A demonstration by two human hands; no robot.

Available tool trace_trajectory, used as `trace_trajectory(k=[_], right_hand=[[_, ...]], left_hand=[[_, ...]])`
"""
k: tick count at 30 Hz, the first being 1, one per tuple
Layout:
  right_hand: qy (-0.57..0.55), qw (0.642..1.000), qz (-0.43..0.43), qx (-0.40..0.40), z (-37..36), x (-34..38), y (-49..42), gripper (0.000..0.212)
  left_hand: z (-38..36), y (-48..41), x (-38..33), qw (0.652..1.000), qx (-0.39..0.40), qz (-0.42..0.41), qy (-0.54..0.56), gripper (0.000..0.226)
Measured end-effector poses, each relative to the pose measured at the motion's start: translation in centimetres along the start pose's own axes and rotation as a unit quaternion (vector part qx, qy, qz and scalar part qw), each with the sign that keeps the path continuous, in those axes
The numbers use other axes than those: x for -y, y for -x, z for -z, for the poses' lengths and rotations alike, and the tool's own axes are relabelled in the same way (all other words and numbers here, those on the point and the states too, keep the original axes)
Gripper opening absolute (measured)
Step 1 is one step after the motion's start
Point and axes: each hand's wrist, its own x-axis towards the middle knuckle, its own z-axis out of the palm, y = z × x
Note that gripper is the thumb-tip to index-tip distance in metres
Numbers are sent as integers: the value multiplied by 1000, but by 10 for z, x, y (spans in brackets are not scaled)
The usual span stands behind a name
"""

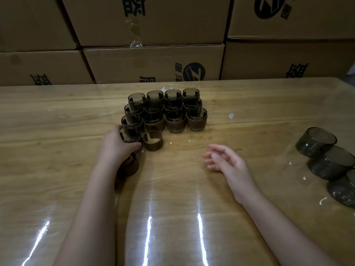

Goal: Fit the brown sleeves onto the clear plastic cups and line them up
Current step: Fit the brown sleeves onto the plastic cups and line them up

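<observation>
Several sleeved cups (175,120) stand in tight rows at the table's middle. My left hand (115,144) grips one more sleeved cup (130,134) at the near left corner of that block. An empty brown sleeve (153,141) stands just right of it. More brown sleeves (129,166) lie under my left wrist, partly hidden. My right hand (224,160) hovers over the table with relaxed fingers, holding nothing. Bare tinted clear cups (316,142) lie on their sides at the right edge.
The wooden table (249,112) is covered by a glossy clear sheet with glare streaks near me. Stacked cardboard boxes (153,62) form a wall right behind the table's far edge.
</observation>
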Motion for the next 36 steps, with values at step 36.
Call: trace_trajectory(k=[36], right_hand=[[474,847,-24,-238,76,24,-5,36]], left_hand=[[-97,114,-47,921,199,-208,262,21]])
